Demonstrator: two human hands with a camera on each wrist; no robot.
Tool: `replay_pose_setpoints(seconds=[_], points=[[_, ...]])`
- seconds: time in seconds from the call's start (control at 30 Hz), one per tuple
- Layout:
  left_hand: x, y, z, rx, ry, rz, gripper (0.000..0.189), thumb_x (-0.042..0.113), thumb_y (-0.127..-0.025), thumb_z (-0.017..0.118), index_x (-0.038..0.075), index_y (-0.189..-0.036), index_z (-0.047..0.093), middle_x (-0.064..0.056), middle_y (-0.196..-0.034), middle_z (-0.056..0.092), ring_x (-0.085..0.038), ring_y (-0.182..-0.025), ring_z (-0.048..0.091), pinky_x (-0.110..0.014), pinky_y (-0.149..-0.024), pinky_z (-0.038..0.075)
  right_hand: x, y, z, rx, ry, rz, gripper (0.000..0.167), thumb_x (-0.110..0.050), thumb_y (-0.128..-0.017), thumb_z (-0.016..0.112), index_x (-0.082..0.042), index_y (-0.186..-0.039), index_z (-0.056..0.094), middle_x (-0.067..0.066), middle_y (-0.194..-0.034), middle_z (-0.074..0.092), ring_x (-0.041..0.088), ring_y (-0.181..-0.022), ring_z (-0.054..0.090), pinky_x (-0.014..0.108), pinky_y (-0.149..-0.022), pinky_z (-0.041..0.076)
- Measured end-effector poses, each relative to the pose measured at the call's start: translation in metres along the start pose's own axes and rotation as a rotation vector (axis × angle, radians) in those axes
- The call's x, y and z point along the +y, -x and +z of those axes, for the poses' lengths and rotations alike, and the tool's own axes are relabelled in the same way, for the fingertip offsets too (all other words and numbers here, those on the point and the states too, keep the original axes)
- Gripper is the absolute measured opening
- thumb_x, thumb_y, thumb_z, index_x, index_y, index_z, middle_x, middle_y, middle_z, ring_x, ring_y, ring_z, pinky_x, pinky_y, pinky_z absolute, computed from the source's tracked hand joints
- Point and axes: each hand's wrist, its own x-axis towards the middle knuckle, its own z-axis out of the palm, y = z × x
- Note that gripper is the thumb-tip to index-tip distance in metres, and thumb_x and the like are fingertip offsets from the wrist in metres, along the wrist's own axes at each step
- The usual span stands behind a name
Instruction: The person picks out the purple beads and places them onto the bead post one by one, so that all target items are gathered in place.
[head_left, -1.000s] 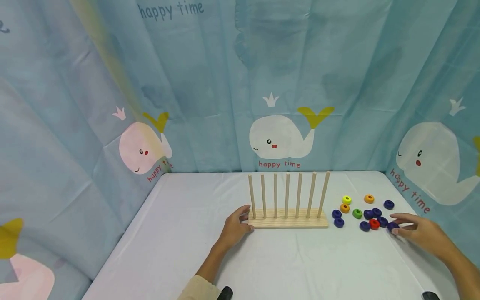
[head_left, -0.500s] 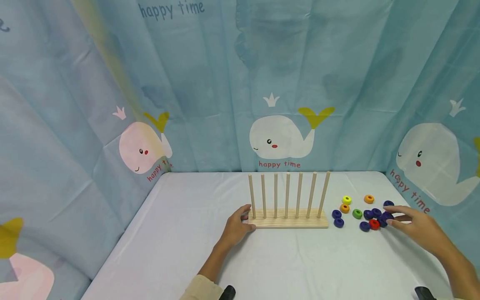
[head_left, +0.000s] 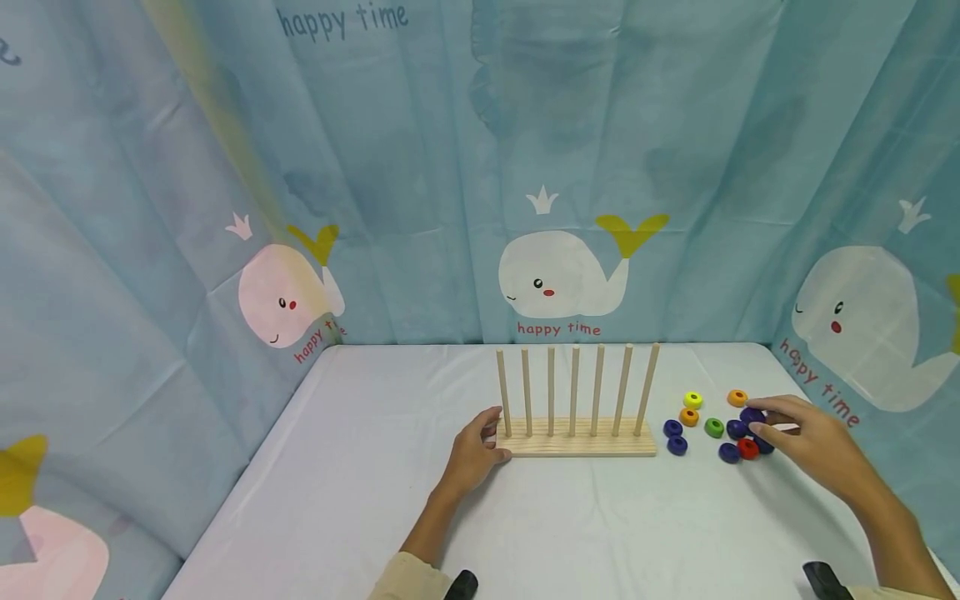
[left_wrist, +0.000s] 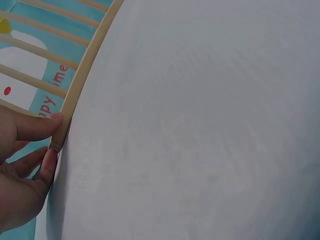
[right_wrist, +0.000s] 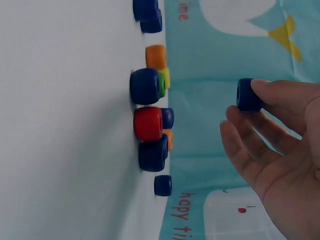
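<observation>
In the head view, a pale wooden rack [head_left: 577, 447] with a row of several upright bare pegs stands on the white table. My left hand [head_left: 468, 457] grips the left end of its base, thumb at the front corner; the left wrist view shows the thumb [left_wrist: 42, 127] and fingers on that end. Above the beads at the right, my right hand [head_left: 813, 442] pinches a dark blue bead [right_wrist: 249, 95] between thumb and fingers, off the table. Under it lie a red bead [head_left: 747, 449], a green bead [head_left: 715, 427] and several blue ones, partly hidden by the hand.
A yellow bead [head_left: 693, 400] and two orange beads, one of them the far orange bead [head_left: 738, 397], lie behind the others. Two blue beads sit close to the rack's right end. A curtain with whales [head_left: 562, 275] hangs behind the table.
My right hand has lifted the blue bead from the table's right side and carried it left and up over the other beads. My left hand stays on the rack.
</observation>
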Motion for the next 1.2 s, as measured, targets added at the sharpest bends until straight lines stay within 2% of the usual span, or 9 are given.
replay_pose_setpoints(seconds=[0.07, 0.1, 0.17, 0.23, 0.4, 0.7, 1.0, 1.2], points=[[-0.001, 0.000, 0.000, 0.006, 0.000, 0.003, 0.076, -0.013, -0.084, 0.079, -0.001, -0.153, 0.049, -0.027, -0.153, 0.053, -0.044, -0.134, 0.057, -0.041, -0.105, 0.060, -0.003, -0.001, 0.001, 0.015, -0.014, -0.014, 0.035, -0.013, -0.100, 0.074, 0.006, -0.129, 0.069, 0.031, -0.126, 0.067, 0.023, -0.100, 0.072, 0.009, -0.067, 0.056], [-0.002, -0.001, 0.000, 0.005, 0.006, 0.001, 0.076, -0.013, -0.084, 0.079, -0.002, -0.153, 0.049, -0.027, -0.153, 0.053, -0.044, -0.135, 0.057, -0.042, -0.106, 0.060, -0.005, -0.001, 0.002, 0.016, -0.022, -0.019, 0.036, -0.015, -0.100, 0.074, 0.005, -0.130, 0.069, 0.030, -0.127, 0.067, 0.010, -0.098, 0.070, 0.008, -0.067, 0.054], [-0.002, -0.001, 0.000, 0.007, 0.016, -0.005, 0.077, -0.012, -0.084, 0.080, -0.001, -0.153, 0.049, -0.026, -0.153, 0.054, -0.043, -0.135, 0.057, -0.044, -0.108, 0.059, -0.008, -0.002, 0.002, 0.023, -0.044, -0.029, 0.036, -0.017, -0.101, 0.073, 0.003, -0.131, 0.069, 0.028, -0.127, 0.067, -0.013, -0.094, 0.060, 0.006, -0.069, 0.054], [-0.003, -0.002, -0.001, 0.008, 0.035, -0.009, 0.077, -0.012, -0.084, 0.080, -0.002, -0.153, 0.050, -0.026, -0.153, 0.054, -0.044, -0.135, 0.057, -0.046, -0.110, 0.058, -0.011, -0.003, 0.002, 0.026, -0.067, -0.035, 0.038, -0.019, -0.102, 0.073, 0.001, -0.133, 0.069, 0.026, -0.129, 0.067, -0.029, -0.093, 0.043, 0.005, -0.071, 0.053], [-0.003, -0.003, 0.000, 0.007, 0.077, -0.018, 0.075, -0.009, -0.084, 0.081, -0.002, -0.152, 0.051, -0.025, -0.152, 0.055, -0.044, -0.136, 0.056, -0.050, -0.113, 0.055, -0.023, -0.004, 0.003, 0.059, -0.099, -0.044, 0.041, -0.020, -0.102, 0.072, 0.000, -0.137, 0.067, 0.026, -0.130, 0.065, -0.029, -0.093, 0.043, -0.001, -0.072, 0.049], [-0.008, -0.002, 0.000, 0.040, 0.082, -0.051, 0.076, -0.008, -0.084, 0.081, -0.002, -0.153, 0.050, -0.022, -0.151, 0.058, -0.041, -0.138, 0.057, -0.047, -0.115, 0.054, -0.044, -0.010, 0.011, 0.129, -0.162, -0.139, 0.037, -0.013, -0.101, 0.073, 0.001, -0.135, 0.067, 0.018, -0.126, 0.065, -0.021, -0.101, 0.048, -0.006, -0.080, 0.045], [-0.006, -0.001, -0.001, 0.032, 0.086, -0.059, 0.076, -0.008, -0.085, 0.080, -0.001, -0.154, 0.050, -0.021, -0.153, 0.057, -0.040, -0.139, 0.056, -0.046, -0.116, 0.053, -0.064, -0.016, 0.015, 0.199, -0.194, -0.188, 0.037, -0.008, -0.098, 0.076, -0.002, -0.134, 0.070, 0.015, -0.123, 0.068, -0.017, -0.101, 0.052, -0.007, -0.084, 0.044], [-0.007, -0.001, 0.000, 0.034, 0.094, -0.063, 0.074, -0.008, -0.087, 0.079, -0.002, -0.155, 0.049, -0.020, -0.153, 0.057, -0.038, -0.139, 0.056, -0.043, -0.117, 0.053, -0.080, -0.018, 0.017, 0.214, -0.206, -0.224, 0.039, -0.006, -0.097, 0.076, -0.001, -0.135, 0.069, 0.016, -0.124, 0.069, -0.021, -0.102, 0.052, -0.006, -0.087, 0.044]])
